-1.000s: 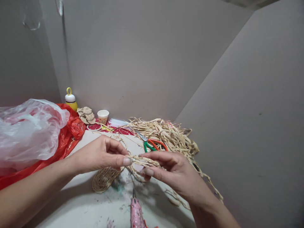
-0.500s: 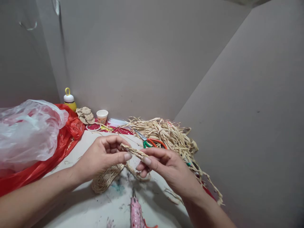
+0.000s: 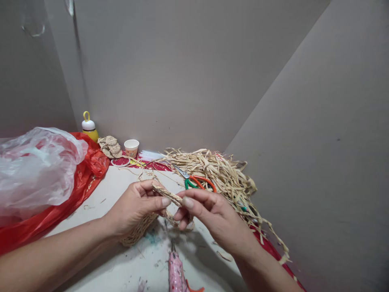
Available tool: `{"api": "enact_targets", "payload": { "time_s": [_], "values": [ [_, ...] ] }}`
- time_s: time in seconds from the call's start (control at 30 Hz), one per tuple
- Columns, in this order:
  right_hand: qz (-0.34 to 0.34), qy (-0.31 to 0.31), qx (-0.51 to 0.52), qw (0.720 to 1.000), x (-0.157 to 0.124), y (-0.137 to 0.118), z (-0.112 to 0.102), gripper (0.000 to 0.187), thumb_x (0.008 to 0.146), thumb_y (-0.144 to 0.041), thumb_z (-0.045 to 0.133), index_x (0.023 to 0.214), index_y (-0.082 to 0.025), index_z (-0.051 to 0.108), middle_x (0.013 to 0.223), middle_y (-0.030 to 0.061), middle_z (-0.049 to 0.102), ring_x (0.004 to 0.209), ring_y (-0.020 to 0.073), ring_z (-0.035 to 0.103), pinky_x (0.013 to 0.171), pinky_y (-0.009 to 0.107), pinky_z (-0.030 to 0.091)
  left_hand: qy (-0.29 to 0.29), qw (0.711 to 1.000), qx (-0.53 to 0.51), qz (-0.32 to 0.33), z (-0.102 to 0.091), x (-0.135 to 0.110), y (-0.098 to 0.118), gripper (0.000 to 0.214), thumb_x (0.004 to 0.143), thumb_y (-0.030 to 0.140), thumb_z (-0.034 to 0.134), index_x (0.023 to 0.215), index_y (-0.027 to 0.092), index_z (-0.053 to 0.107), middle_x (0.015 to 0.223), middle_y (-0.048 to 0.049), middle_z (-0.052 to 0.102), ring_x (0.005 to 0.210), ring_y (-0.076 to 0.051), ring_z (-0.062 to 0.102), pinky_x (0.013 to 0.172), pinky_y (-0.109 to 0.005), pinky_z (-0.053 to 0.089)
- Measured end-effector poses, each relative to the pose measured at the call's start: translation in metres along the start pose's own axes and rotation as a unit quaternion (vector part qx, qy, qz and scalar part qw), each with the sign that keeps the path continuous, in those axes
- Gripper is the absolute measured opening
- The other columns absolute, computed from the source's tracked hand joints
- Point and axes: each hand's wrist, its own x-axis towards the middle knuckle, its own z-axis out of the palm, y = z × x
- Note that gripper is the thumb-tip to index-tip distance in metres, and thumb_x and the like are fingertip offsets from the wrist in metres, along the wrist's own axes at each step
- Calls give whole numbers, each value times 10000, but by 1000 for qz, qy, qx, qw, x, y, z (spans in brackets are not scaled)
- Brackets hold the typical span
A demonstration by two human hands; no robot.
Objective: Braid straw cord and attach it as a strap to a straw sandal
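Between my two hands runs a braided straw strip [image 3: 166, 194], pale tan and folded back along itself. My left hand [image 3: 138, 205] pinches its left part between thumb and fingers. At the other end, my right hand [image 3: 203, 209] grips the braid with thumb and forefinger. A loop of the same braid hangs under the right fingers. Below my left hand rests a coil of braid [image 3: 141, 229] on the white tabletop, partly covered by that hand. A pink glue gun [image 3: 176, 271] with an orange trigger lies just below, its nozzle pointing away from me.
Scissors [image 3: 199, 182] with green and orange handles lie against a heap of dry straw strips [image 3: 212, 166]. Plastic bags [image 3: 39, 170] fill the left side. A paper cup [image 3: 131, 149], glue sticks [image 3: 150, 156], woven discs [image 3: 109, 147] and a yellow bottle [image 3: 89, 127] line the back.
My left hand has moved slightly right and down, covering more of the coil. Both hands still grip the braid. The view has shifted slightly.
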Motion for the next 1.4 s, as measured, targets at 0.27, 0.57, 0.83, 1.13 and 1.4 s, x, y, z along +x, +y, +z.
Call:
{"api": "enact_targets", "payload": {
  "time_s": [0.27,0.57,0.83,1.13,1.4],
  "values": [
    [18,30,-41,999,1,0,3,315,830,-474,609,749,-177,547,642,10,666,528,89,608,547,221,497,42,995,95,-4,3,-2,2,168,690,224,747,746,129,620,629,24,583,594,-83,505,575,-202,402],
    [32,63,-94,993,1,-3,3,395,812,-520,596,628,-179,519,552,-8,628,440,74,558,467,201,440,53,994,99,-4,7,-3,2,158,682,219,739,747,137,621,625,28,592,565,-77,510,541,-192,400],
    [58,44,-96,993,1,4,6,376,834,-504,572,643,-185,512,529,-11,618,421,72,538,445,194,422,40,995,94,-18,9,-4,3,175,666,229,750,734,139,617,641,16,604,586,-87,524,549,-199,421],
    [72,35,-97,992,3,2,9,365,827,-464,583,608,-187,493,538,-9,622,428,73,548,463,196,432,49,995,85,-32,10,-3,0,231,636,248,777,734,143,596,614,28,596,560,-86,528,544,-203,411],
    [84,18,-79,993,5,3,8,401,810,-513,585,605,-184,483,535,-16,614,417,70,534,461,198,430,52,991,115,-36,11,-3,3,218,727,309,702,673,133,584,574,13,595,541,-85,523,558,-208,415]
  ]
}}
